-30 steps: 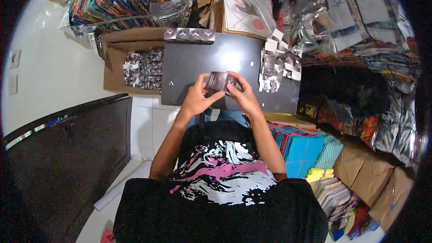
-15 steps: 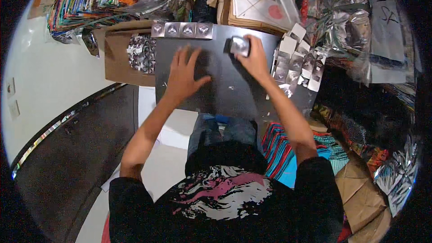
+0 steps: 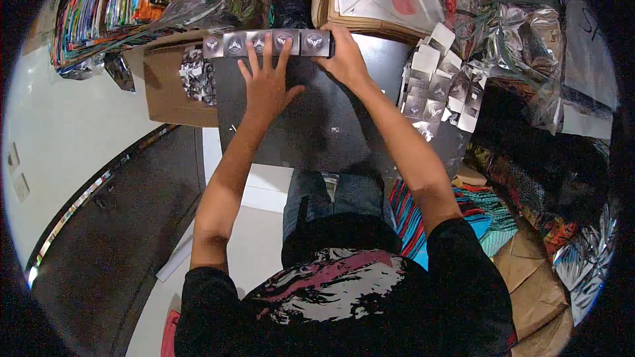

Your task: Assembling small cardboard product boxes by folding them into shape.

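Several small silver-grey boxes (image 3: 235, 45), each with a winged emblem on top, stand in a row along the far edge of the black table (image 3: 317, 112). Spread fingers of my left hand (image 3: 267, 86) reach over the middle boxes of that row, thumb out to the side; the fingertips appear to touch the tops. At the row's right end is one more box (image 3: 314, 43), a narrow gap from its neighbour. My right hand (image 3: 344, 59) grips this box from its right side, with the thumb at the near face and the fingers behind.
Flat, unfolded-looking silver and white cartons (image 3: 433, 89) pile up at the table's right. A brown cardboard box (image 3: 162, 86) holding many small silver boxes stands left. Behind are stacked colourful packets (image 3: 112, 13), brown envelopes (image 3: 370, 20) and plastic-wrapped bundles (image 3: 516, 33).
My right hand has carried its box leftward and away to the row's right end. My left hand has moved forward onto the row. The view has shifted slightly.
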### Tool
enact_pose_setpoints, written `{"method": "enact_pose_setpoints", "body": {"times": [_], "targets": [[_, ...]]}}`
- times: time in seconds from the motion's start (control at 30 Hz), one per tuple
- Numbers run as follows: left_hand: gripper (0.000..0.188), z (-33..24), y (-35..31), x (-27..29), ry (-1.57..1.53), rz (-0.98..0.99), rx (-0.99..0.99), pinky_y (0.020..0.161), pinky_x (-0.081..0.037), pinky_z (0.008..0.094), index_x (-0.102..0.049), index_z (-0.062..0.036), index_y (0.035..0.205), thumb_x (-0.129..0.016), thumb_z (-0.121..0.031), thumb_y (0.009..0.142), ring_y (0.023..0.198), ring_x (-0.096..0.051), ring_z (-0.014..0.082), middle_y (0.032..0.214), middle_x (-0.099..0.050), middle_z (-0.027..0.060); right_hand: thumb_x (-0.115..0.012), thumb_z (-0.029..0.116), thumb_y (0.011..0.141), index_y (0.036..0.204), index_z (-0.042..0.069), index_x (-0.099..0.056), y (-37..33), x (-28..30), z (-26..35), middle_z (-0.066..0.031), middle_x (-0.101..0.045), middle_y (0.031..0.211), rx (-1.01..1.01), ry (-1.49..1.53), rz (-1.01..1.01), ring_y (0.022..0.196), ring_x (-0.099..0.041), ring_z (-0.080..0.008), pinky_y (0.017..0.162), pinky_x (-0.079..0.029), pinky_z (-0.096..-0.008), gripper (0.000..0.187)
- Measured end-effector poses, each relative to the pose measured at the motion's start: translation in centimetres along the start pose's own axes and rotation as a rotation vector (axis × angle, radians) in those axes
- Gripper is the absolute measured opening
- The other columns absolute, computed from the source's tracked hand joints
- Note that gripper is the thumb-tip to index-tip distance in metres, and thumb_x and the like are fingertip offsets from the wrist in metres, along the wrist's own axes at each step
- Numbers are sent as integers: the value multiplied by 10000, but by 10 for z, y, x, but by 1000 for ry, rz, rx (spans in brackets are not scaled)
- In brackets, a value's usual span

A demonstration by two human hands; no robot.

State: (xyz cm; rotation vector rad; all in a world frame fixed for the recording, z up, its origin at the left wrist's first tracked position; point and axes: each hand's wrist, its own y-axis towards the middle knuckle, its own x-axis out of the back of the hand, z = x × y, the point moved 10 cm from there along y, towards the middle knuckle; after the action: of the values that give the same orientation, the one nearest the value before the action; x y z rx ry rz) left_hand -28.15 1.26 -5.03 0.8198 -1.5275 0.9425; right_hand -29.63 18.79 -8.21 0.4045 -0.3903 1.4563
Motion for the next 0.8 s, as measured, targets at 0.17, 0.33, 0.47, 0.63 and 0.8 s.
{"method": "enact_pose_setpoints", "body": {"times": [0.17,0.33,0.47,0.63,0.8], "targets": [[1225,0,1,3,-1,-16,1,1057,-325,797,-230,-309,1653,-910,-549,663,1500,-232,548,1713,-145,136,-913,114,666,1304,83,-559,1,-5,0,-157,-625,1240,4,-39,4,1191,-607,-404,1026,-481,-506,730],[1216,-4,-2,11,19,20,7,1062,-323,794,-245,-295,1649,-915,-530,662,1505,-232,540,1717,-148,136,-932,129,656,1441,54,-483,-6,7,9,-185,-569,1347,44,-30,-20,1300,-530,-406,1120,-438,-442,908],[1181,-12,-22,38,-57,-40,-46,1093,-312,768,-245,-263,1651,-903,-499,699,1533,-210,505,1721,-138,163,-910,153,707,1355,47,-560,-43,46,22,-180,-588,1306,66,-49,-103,1273,-534,-382,1123,-418,-454,744],[1082,-17,-81,32,-185,59,-51,1166,-225,723,-263,-190,1646,-857,-469,785,1543,-171,501,1707,-170,193,-909,266,692,1216,63,-652,-129,130,-10,-228,-586,1307,-261,-451,-369,1246,-527,-414,1023,-442,-531,618],[1058,-32,-145,16,-424,95,-65,1190,-211,681,-271,-137,1633,-842,-472,808,1521,-187,521,1674,-189,248,-941,422,680,1486,167,-484,-226,162,-70,-237,-307,1580,-854,-584,-327,1435,-295,-482,1059,-375,-661,961]]}}
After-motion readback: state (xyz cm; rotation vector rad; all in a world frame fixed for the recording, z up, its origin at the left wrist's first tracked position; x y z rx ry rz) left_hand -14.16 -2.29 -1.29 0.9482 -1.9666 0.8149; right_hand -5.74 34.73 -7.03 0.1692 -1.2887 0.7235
